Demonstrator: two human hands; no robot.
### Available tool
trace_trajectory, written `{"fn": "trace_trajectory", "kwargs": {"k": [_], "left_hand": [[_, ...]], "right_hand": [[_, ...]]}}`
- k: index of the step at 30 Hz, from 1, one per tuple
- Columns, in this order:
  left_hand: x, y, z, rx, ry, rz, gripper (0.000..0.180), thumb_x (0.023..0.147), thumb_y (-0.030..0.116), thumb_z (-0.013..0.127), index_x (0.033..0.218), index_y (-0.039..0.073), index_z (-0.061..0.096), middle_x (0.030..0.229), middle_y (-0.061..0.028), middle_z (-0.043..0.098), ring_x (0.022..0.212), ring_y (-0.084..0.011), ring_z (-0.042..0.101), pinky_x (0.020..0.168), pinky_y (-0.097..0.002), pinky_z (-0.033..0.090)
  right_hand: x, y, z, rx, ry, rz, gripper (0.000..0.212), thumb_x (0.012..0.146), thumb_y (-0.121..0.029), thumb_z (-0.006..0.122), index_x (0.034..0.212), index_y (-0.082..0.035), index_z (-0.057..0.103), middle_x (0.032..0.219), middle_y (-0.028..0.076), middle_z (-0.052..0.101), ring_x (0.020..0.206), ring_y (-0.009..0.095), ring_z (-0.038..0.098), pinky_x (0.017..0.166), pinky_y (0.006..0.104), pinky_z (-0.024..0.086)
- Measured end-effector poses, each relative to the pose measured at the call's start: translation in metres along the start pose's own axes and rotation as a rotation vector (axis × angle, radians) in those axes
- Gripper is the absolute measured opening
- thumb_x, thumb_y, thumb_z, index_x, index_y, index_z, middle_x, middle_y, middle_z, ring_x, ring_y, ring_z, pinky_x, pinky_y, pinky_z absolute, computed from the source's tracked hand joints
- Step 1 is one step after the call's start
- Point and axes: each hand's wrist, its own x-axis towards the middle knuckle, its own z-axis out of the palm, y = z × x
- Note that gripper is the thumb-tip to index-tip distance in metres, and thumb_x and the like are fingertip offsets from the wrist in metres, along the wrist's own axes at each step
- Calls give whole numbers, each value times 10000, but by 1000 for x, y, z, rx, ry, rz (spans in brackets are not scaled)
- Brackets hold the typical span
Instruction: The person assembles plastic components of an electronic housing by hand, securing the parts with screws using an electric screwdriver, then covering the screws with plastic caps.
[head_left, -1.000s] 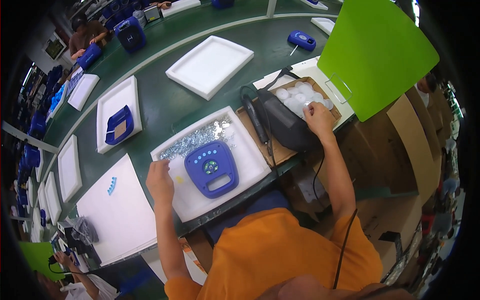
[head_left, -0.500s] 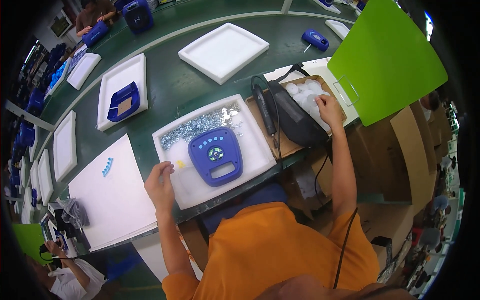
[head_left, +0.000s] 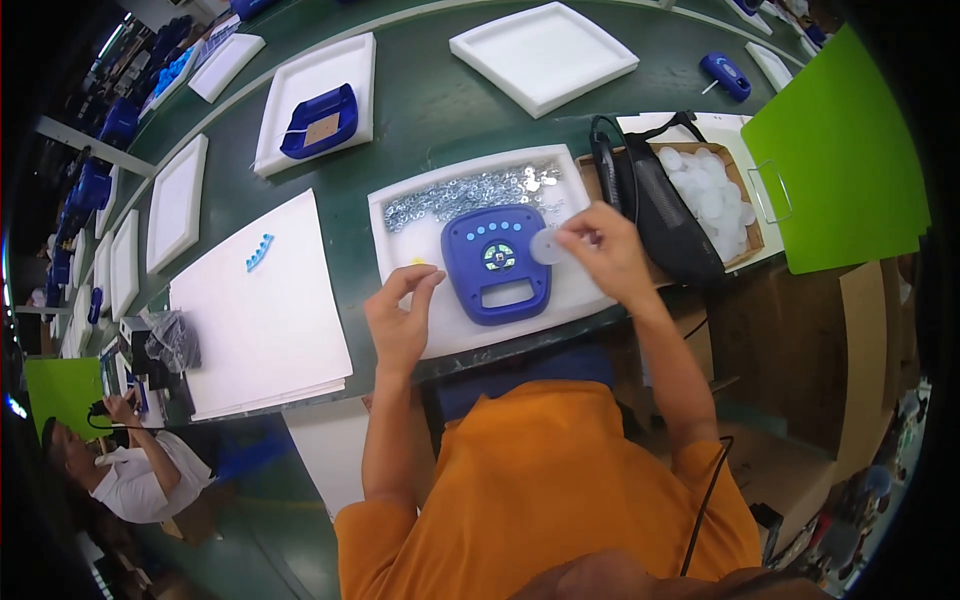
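Observation:
My right hand (head_left: 608, 250) pinches a translucent round plastic disc (head_left: 546, 247) by its edge, over the right side of a blue plastic panel (head_left: 468, 262). The panel has a row of light blue dots, a ring of green-and-white pads and a rectangular opening. It lies in a white foam tray (head_left: 572, 303) along with a heap of small shiny metal pieces (head_left: 440, 200). Left of the panel, my left hand (head_left: 400, 318) is closed with thumb and fingertip together; whatever it may hold is too small to make out. A small yellow piece (head_left: 417, 262) shows behind its fingers.
On the right, a cardboard box (head_left: 757, 236) contains many translucent discs (head_left: 705, 195), beside a black pouch (head_left: 668, 205) and green board (head_left: 835, 165). A white board (head_left: 260, 320) lies left. Farther off are foam trays (head_left: 545, 55) and a blue shell (head_left: 340, 115). Someone (head_left: 165, 475) works lower left.
My right hand has left the box of discs and come left to the blue panel with a disc. My left hand stays near the panel's left side. The whole view has shifted.

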Motion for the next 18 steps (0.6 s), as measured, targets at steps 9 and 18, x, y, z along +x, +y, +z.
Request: {"fn": "trace_trajectory", "kwargs": {"k": [9,18], "left_hand": [[-8,7,1,16,11,8,101,1040,17,799,1125,-27,830,1033,-107,865,956,-164,808,915,-301,608],[8,4,28,179,-29,181,120,992,42,831,1111,48,840,1026,-115,846,943,-301,809,905,-374,620]], "right_hand": [[11,-22,77,-224,-65,-44,180,938,-224,872,958,-61,798,949,83,703,880,278,733,777,415,580],[7,-17,72,-175,-41,-165,138,915,-118,874,1001,-62,782,975,94,694,922,296,737,807,425,593]]}}
